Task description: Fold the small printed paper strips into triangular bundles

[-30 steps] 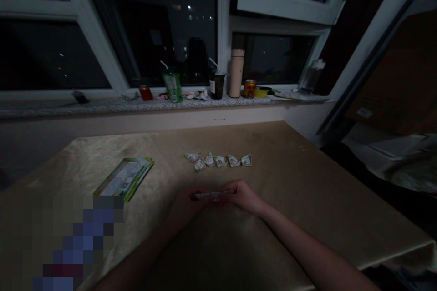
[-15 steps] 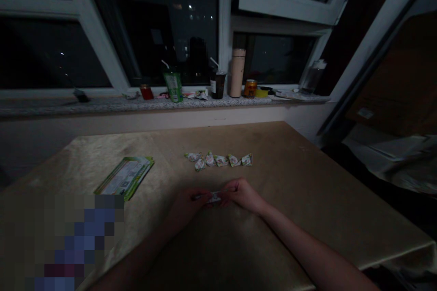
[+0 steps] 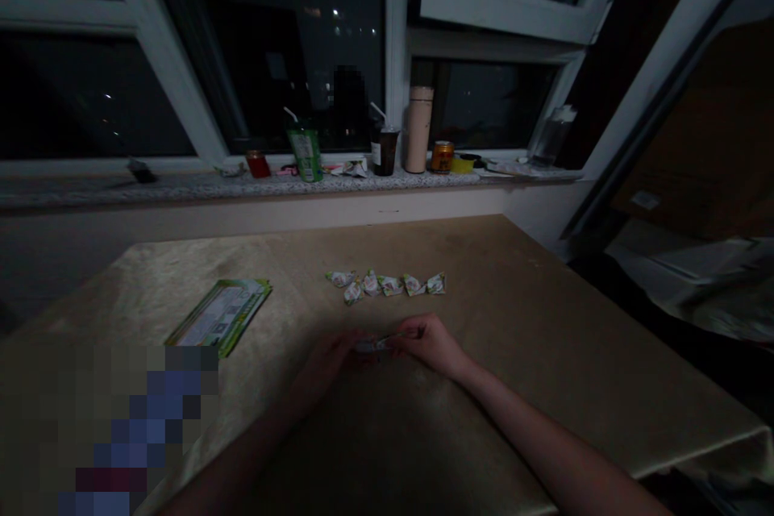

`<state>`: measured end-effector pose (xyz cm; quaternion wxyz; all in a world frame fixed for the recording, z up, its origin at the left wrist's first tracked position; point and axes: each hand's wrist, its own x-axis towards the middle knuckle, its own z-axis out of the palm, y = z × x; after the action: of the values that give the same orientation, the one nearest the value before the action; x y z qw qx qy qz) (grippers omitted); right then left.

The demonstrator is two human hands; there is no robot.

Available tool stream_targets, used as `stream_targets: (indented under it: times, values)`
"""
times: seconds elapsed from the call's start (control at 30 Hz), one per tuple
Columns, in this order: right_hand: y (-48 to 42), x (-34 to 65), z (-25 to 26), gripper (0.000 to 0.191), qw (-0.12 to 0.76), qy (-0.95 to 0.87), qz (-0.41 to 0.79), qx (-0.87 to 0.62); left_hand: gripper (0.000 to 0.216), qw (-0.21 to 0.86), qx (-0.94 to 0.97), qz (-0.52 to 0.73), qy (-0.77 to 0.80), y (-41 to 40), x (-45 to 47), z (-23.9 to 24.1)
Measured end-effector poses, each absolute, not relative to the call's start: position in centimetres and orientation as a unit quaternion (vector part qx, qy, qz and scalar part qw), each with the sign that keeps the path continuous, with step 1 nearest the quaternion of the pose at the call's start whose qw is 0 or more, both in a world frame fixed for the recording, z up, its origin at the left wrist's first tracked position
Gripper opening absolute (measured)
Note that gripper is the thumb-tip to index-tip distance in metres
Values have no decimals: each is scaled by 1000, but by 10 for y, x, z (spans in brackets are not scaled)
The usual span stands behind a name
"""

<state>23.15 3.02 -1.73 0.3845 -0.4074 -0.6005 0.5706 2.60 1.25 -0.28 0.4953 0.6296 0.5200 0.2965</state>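
Observation:
Low over the middle of the table, my right hand (image 3: 428, 345) pinches one end of a small pale printed wrapper (image 3: 370, 346). The fingers of my left hand (image 3: 336, 353) are closed at its other end, dim and a little blurred. What the wrapper holds, if anything, cannot be made out. Beyond my hands lies a loose row of several small folded white-and-green wrappers (image 3: 390, 285), their corners pointed. To the left, a flat green-and-white packet (image 3: 221, 316) rests on the brown tablecloth (image 3: 501, 314).
Along the granite windowsill (image 3: 199, 189) stand a red jar (image 3: 258, 164), a green cup (image 3: 305, 151), a dark cup with a straw (image 3: 385, 151), a pink flask (image 3: 418, 129) and an orange can (image 3: 442, 157). Cardboard boxes (image 3: 695, 137) are at the right. A blurred-out patch covers the lower left.
My left fingers have shifted slightly left along the wrapper, and more of its left part shows. The right hand, the row of folded wrappers and the packet stay in place.

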Motion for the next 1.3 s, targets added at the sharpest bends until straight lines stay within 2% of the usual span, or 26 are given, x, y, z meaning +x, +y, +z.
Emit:
stream_targets:
  times: [0.17, 0.33, 0.4, 0.5, 0.6, 0.73, 1.13, 1.3]
  values:
    - [30, 233, -12, 36, 378, -578, 606, -394, 32, 510, 653, 267, 492, 13, 28, 1]
    - [30, 231, -12, 32, 391, -544, 645, -367, 32, 511, 670, 262, 470, 14, 29, -1]
    - [30, 229, -15, 36, 408, -522, 656, -361, 33, 518, 664, 272, 466, 15, 29, -4]
    - [29, 225, -21, 51, 426, -490, 677, -346, 36, 521, 651, 294, 467, 16, 29, -7]
    - [27, 221, -24, 50, 421, -474, 691, -346, 35, 510, 652, 301, 474, 16, 30, -8]
    - [25, 220, -25, 44, 404, -483, 683, -370, 30, 487, 667, 291, 483, 15, 32, -7]
    - [26, 223, -23, 54, 373, -512, 678, -372, 27, 427, 674, 291, 528, 9, 38, -4]
    - [26, 223, -23, 45, 375, -511, 665, -395, 27, 410, 671, 295, 542, 9, 38, -4]
